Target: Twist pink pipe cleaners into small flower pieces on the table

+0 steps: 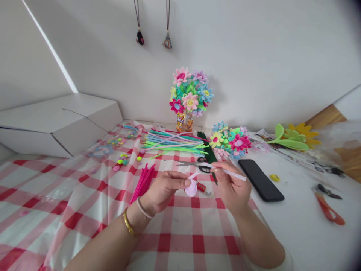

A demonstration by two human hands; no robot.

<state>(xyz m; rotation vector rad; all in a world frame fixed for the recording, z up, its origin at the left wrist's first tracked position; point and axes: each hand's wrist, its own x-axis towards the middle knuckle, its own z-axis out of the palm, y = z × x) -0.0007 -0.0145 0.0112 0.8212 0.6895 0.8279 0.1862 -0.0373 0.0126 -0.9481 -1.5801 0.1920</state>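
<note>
The left hand (166, 189) pinches a lilac pipe-cleaner coil (191, 189) at its fingertips, left of the right hand (234, 190), which grips a slim white stick (238, 175) slanting leftward and away, its far tip apart from the coil.

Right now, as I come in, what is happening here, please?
A person's left hand pinches a pale lilac coil. The right hand holds a slim pale stick. Scissors lie just beyond them, pink fuzzy stems lie beside the left hand, and a flower bouquet stands at the back.
</note>
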